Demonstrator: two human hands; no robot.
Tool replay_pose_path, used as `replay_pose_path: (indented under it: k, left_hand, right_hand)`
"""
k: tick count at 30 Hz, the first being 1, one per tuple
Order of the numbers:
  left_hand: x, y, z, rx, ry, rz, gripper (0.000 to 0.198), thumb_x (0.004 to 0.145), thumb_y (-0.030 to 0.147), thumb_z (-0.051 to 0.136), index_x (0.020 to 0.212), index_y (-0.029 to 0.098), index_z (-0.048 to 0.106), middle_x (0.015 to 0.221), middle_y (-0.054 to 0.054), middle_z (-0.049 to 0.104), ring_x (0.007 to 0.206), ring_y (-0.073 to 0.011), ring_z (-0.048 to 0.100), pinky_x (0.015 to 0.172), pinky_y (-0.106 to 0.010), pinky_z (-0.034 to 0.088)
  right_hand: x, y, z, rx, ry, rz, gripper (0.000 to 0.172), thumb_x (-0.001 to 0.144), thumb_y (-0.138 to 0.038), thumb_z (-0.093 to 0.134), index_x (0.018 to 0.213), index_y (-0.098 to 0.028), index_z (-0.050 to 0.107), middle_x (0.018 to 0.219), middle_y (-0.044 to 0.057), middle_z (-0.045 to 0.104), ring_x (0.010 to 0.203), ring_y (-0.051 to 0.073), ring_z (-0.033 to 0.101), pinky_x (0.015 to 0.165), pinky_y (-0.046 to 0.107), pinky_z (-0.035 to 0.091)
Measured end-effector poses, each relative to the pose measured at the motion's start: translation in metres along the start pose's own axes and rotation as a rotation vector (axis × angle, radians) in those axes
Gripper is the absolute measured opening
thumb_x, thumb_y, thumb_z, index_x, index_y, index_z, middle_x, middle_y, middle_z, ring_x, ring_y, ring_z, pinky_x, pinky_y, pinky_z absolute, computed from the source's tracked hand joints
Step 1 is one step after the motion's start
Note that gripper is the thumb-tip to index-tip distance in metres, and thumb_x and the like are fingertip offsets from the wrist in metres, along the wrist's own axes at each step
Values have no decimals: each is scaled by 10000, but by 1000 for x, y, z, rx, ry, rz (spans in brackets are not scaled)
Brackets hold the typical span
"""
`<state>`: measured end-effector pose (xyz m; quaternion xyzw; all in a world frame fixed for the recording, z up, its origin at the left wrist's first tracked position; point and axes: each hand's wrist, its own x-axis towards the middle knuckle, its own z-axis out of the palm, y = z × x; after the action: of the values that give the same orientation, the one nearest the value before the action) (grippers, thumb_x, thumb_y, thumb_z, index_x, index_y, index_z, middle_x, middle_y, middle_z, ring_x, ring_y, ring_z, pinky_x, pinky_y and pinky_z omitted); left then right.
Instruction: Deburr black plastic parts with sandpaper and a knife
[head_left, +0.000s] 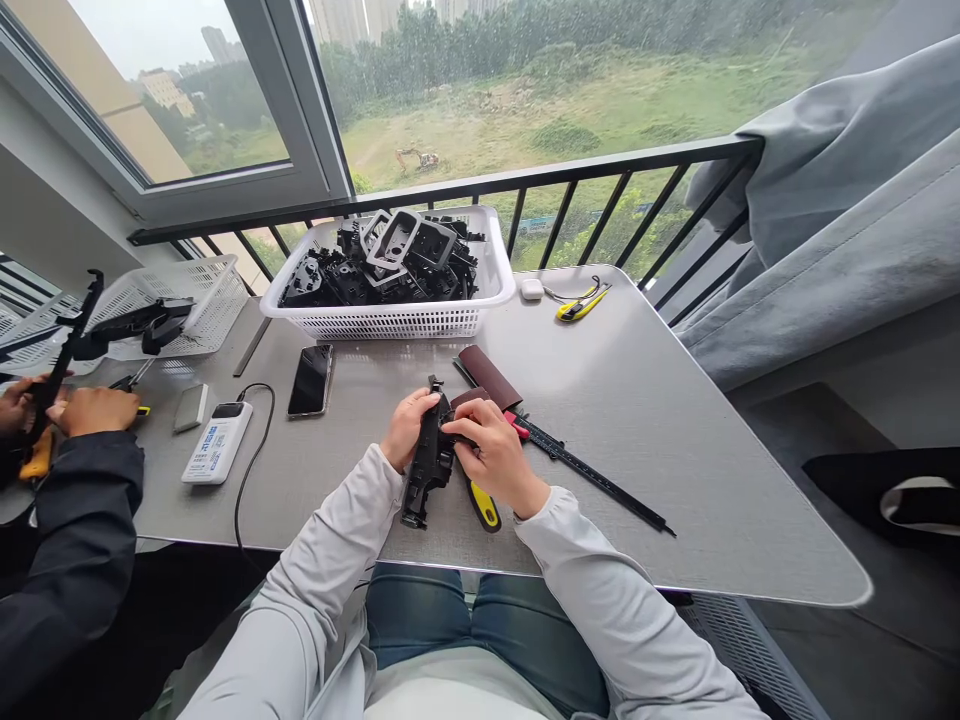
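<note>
Now the left hand (pixel 409 428) grips a black moulded plastic part (pixel 427 465) while the curled right hand (pixel 493 452) pinches brown folded sandpaper (pixel 466 399) against it.

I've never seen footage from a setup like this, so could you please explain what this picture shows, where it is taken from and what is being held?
This picture comes from a camera worn on a person's head, looking down at their own bare hands, so no machine is involved. The left hand and right hand hold a black moulded plastic part, and a brown abrasive sheet appears to run under the right fingers. On the grey table lie a yellow-handled utility knife, a long black rule, a smartphone, a white power bank and a white plastic basket of black and grey parts. At left, a co-worker's hand holds another black part.
</note>
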<state>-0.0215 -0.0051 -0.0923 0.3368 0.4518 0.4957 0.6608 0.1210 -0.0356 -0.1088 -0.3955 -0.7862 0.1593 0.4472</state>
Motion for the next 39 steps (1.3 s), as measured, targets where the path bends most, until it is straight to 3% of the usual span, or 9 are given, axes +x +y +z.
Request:
replay_pose_path:
  k: [4,11,14,18,22,34,36,39]
  left_hand:
    - [2,2,-3,-21,18,26,328,626,348,720,609,187,435,512,74,435,459,-59,380,453,-198,318]
    - [0,2,-4,-47,-13,28,306,657,375,717,684,182,481,572,57,508,485,-69,452,484,-197,376]
    - [-1,1,-4,-37,-36,13,324,646,390,731,686,179,488,574,56,509,486,-69,454,489,-199,379]
    - [-1,-2,-1,-18,-40,9,349,642,401,739,671,182,470,562,65,481,474,-62,420,470,-198,336]
    - [0,-5,2,-22,-41,35,368,630,395,743,648,185,441,562,70,457,489,-58,396,482,-201,320]
    - [1,0,0,-5,12,11,418,610,427,757,613,191,412,505,86,410,444,-49,340,438,-206,265]
    - [1,0,0,0,-20,-14,416,597,421,769,611,187,427,508,83,427,449,-50,354,443,-204,276]
    - [-2,-1,2,-12,-89,-62,392,592,398,784,624,178,461,536,72,464,472,-56,394,469,-205,310]
  right_hand:
    - [-2,-2,2,22,-61,-5,238,726,-36,509,756,-217,661,822,56,601,797,212,546,708,352,482]
    - [1,8,1,-42,114,257,214,759,-78,485,701,-214,640,777,46,580,784,212,567,747,373,481]
    - [2,6,-1,49,210,224,230,785,-81,484,801,-224,664,848,46,583,850,210,586,791,377,496]
    - [1,-2,1,111,259,73,253,837,-100,510,977,-244,663,948,59,573,887,207,592,787,380,517]
    - [0,-5,7,86,162,-35,282,856,-100,523,1051,-259,650,981,68,596,901,218,577,790,400,523]
    - [0,-17,0,218,-105,-267,160,791,-77,551,808,-219,624,795,40,633,723,177,527,644,324,519]
    - [0,-17,3,188,-44,-237,162,805,-80,548,835,-219,626,809,45,626,746,182,544,663,331,524]
    - [1,-9,5,86,179,-60,170,848,-99,536,909,-225,632,858,58,610,814,198,579,727,361,531]
